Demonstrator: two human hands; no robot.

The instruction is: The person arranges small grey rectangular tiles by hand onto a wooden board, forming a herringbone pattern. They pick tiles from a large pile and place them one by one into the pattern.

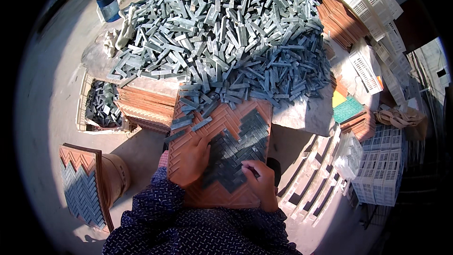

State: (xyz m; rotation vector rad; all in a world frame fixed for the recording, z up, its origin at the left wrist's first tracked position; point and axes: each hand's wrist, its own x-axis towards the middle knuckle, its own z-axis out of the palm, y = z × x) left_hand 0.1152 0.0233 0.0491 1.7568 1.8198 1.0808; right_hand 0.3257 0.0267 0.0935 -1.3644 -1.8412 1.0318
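Note:
An orange-brown tray (226,199) with herringbone grooves lies in front of me. Narrow dark grey stone strips (231,153) fill the middle of its pattern; orange grooves show along the left side and bottom. My left hand (191,160) rests open on the tray's left part, fingers stretched forward beside the laid strips. Over the lower right of the pattern, my right hand (262,182) has thumb and forefinger closed together. A dark patch shows between them, but I cannot tell whether it is a strip. Loose grey strips (202,123) lie across the tray's upper left.
A large heap of grey strips (222,23) covers the table beyond the tray. Stacked orange trays (146,106) stand left, beside a crate of dark pieces (104,106). A filled herringbone tray (82,189) leans at lower left. White crates (380,165) and a pallet (309,174) are right.

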